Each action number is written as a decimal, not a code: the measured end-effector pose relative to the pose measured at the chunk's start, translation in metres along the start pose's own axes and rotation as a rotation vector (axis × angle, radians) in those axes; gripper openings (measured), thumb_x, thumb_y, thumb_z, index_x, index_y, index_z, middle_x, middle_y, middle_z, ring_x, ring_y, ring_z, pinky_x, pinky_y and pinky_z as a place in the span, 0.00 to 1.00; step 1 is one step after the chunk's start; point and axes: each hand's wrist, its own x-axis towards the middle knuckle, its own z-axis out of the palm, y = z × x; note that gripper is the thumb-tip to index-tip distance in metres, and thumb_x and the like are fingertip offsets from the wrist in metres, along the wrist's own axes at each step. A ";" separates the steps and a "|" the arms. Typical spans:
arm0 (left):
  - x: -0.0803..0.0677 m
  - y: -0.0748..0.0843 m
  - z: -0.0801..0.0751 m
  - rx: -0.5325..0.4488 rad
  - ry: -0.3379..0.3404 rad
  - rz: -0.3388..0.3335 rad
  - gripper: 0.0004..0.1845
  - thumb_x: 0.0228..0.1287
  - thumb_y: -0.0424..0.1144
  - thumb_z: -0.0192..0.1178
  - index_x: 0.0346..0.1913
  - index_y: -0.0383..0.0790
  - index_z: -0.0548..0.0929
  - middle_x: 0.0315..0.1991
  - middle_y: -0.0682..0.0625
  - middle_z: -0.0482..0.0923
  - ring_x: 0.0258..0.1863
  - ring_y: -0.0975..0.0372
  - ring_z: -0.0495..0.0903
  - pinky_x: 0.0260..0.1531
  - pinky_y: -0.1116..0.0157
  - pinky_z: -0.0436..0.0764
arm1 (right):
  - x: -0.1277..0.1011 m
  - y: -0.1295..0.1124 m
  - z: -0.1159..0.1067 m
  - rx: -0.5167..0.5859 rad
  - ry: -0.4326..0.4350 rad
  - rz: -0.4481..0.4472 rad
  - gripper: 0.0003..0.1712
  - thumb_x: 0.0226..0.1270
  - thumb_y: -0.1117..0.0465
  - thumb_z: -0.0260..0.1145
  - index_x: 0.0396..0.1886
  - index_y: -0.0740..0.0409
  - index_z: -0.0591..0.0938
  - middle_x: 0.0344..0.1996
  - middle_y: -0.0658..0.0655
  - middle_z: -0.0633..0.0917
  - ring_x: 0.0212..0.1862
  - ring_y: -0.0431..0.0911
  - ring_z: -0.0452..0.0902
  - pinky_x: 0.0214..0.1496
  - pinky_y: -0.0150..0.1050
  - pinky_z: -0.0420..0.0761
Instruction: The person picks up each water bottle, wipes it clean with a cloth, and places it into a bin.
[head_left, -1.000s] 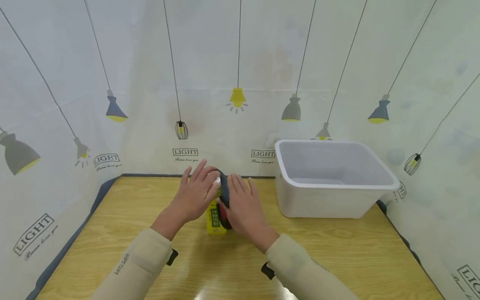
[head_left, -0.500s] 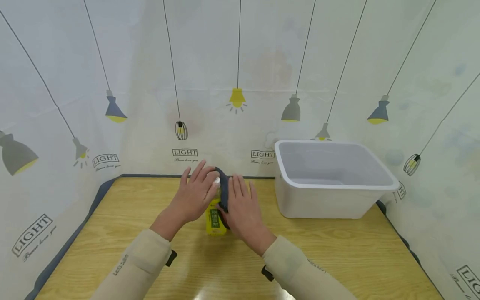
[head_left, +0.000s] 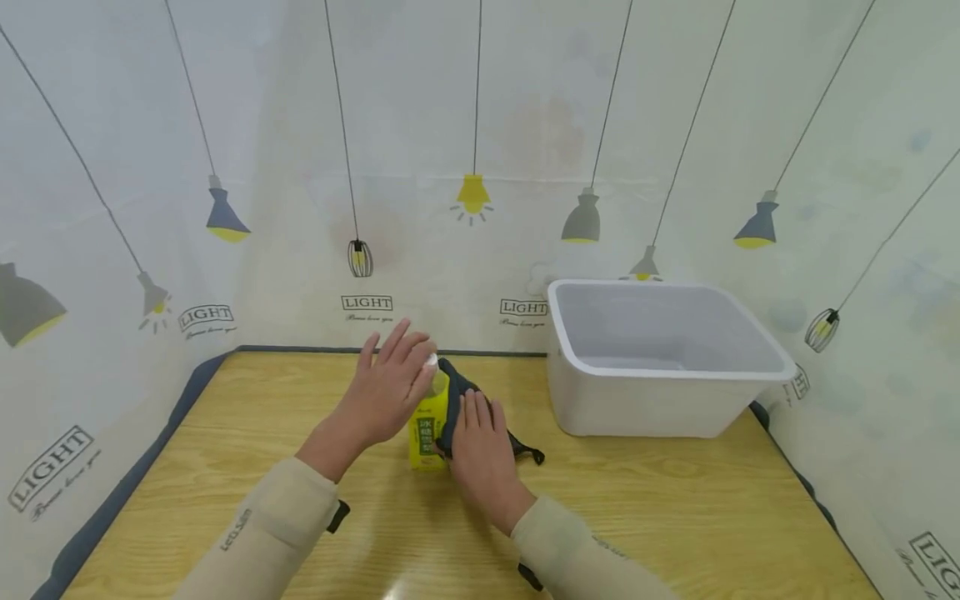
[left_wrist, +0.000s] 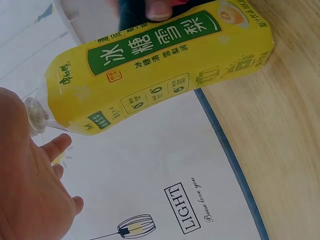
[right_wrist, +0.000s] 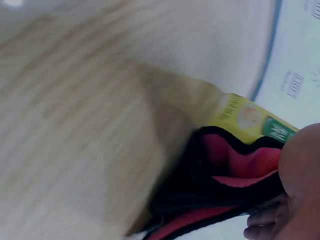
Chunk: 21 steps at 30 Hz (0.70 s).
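A yellow drink bottle (head_left: 426, 427) stands upright at the middle of the wooden table (head_left: 675, 517). My left hand (head_left: 390, 383) has its fingers straight and its palm rests on the bottle's clear cap (head_left: 432, 360). My right hand (head_left: 480, 437) holds a dark cloth (head_left: 454, 398) against the bottle's right side, low down, with a strap end (head_left: 529, 455) trailing on the table. In the left wrist view the bottle (left_wrist: 155, 65) fills the frame, the cap (left_wrist: 35, 112) sits by my palm (left_wrist: 25, 190), and a thumb (left_wrist: 157, 7) presses near the bottle's base. The right wrist view, blurred, shows the cloth's red lining (right_wrist: 240, 172).
A white plastic tub (head_left: 660, 400) stands at the back right of the table, its inside bare as far as I see. A printed curtain (head_left: 480, 125) closes off the back and both sides. A dark blue band (head_left: 120, 500) edges the table's left side.
My right hand has slid the cloth down the bottle's side, from near the neck to the lower body, and a strap end now lies on the table. The left hand stays on the cap.
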 end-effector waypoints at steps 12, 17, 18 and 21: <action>0.001 0.001 0.002 0.000 0.001 -0.007 0.25 0.79 0.51 0.34 0.69 0.46 0.66 0.73 0.49 0.60 0.79 0.52 0.43 0.73 0.41 0.44 | -0.004 0.000 0.032 -0.072 -0.043 -0.079 0.41 0.75 0.35 0.44 0.74 0.59 0.62 0.76 0.58 0.60 0.78 0.50 0.53 0.78 0.52 0.55; 0.001 0.000 0.002 0.004 0.005 -0.005 0.25 0.79 0.51 0.34 0.69 0.46 0.66 0.73 0.48 0.60 0.79 0.52 0.43 0.73 0.41 0.45 | -0.002 0.003 0.026 0.006 -0.061 -0.061 0.43 0.74 0.34 0.46 0.75 0.60 0.61 0.75 0.58 0.61 0.77 0.49 0.55 0.78 0.54 0.53; 0.001 0.000 0.002 0.004 0.007 -0.005 0.25 0.79 0.51 0.33 0.69 0.46 0.66 0.73 0.48 0.60 0.79 0.52 0.43 0.73 0.41 0.45 | -0.001 0.003 0.024 0.042 -0.058 -0.049 0.43 0.74 0.34 0.44 0.75 0.60 0.60 0.75 0.58 0.62 0.77 0.50 0.55 0.78 0.54 0.52; 0.000 -0.001 0.003 0.001 0.009 -0.009 0.25 0.79 0.51 0.33 0.69 0.46 0.66 0.73 0.49 0.60 0.79 0.52 0.43 0.73 0.41 0.45 | 0.002 0.005 0.015 0.132 -0.031 -0.019 0.44 0.75 0.33 0.39 0.75 0.61 0.60 0.74 0.59 0.63 0.76 0.50 0.57 0.78 0.55 0.52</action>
